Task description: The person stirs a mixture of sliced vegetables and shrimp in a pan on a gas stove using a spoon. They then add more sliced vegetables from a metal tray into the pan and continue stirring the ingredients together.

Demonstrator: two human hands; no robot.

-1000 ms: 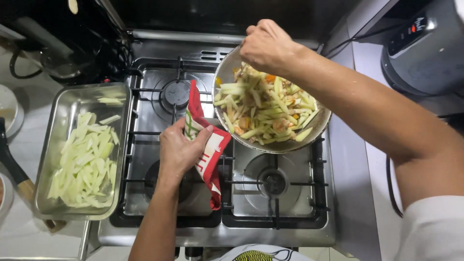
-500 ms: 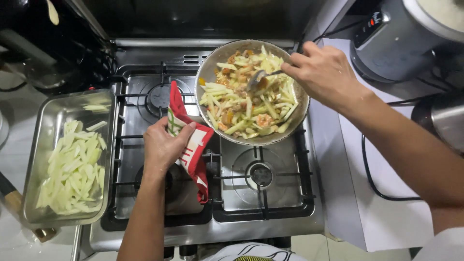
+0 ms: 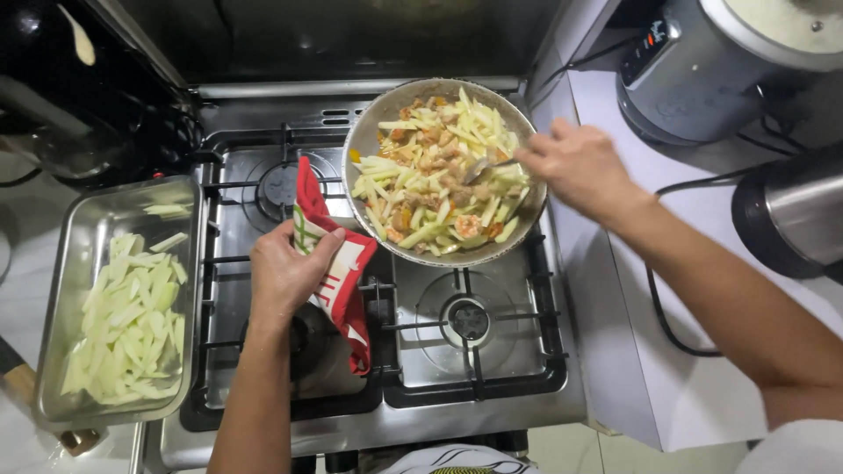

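- Pan [image 3: 369, 132]: round, grey metal, on the stove's back right burner, full of pale vegetable strips with shrimp and orange bits.
- Spoon [image 3: 481, 167]: metal, bowl down in the food, handle toward the pan's right rim.
- Cloth [image 3: 338, 272]: red and white, bunched at the pan's left edge, hanging down over the grate.

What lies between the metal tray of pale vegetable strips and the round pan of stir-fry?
In the head view, the left hand gripping a red-and-white cloth over the stove's left burners.
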